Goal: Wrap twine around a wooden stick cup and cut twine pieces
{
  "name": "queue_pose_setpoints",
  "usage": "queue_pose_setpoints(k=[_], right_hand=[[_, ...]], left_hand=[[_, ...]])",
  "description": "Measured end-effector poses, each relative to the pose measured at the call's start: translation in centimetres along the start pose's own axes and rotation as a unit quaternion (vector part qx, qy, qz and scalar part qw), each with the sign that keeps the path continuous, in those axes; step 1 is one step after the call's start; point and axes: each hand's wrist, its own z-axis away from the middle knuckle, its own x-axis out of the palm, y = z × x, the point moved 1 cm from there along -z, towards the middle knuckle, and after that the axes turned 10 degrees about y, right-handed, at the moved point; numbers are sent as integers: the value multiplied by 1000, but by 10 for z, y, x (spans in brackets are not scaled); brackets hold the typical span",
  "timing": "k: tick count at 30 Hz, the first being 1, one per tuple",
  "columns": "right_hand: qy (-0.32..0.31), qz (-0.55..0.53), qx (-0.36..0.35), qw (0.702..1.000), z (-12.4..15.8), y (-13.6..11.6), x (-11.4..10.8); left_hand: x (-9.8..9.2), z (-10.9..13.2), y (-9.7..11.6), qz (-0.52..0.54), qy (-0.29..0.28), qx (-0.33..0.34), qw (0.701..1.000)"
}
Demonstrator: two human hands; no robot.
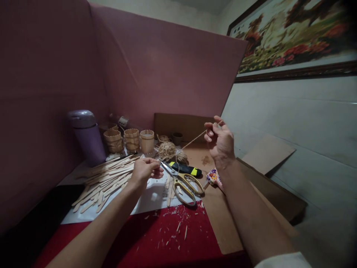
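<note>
My right hand [220,139] is raised above the table with its fingers pinched on a length of jute twine [192,140]. The twine runs tight down and left to my left hand [146,170], which is closed on its other end just above the table. Behind the twine lies a ball of the same jute [166,150]. Gold-handled scissors [182,182] lie open-bladed on the table between my forearms. A pile of flat wooden craft sticks [107,178] lies just left of my left hand.
Three small stick-built cups [131,139] and a purple flask [86,137] stand at the back left. A black and yellow utility knife [186,169] lies behind the scissors. Cardboard sheets [223,219] cover the right side; wood shavings dot the red cloth [167,238]. Pink panels wall the back.
</note>
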Motion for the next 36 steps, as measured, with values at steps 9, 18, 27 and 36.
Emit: queue_pose_setpoints(k=[9,18,27,36], right_hand=[[-310,442,-237,808,41,27,44],[-562,455,-167,671,52,37,68],[-542,651,-360,391,23,-12,99],[-458,717,-262,456,-24,-52,56]], left_hand=[[1,5,1,-8,-63,-23,998],[2,3,-3,-29,-84,-21,996],[2,-3,-9,-60,-63,-52,995],[0,-1,-1,-13,19,-40,999]])
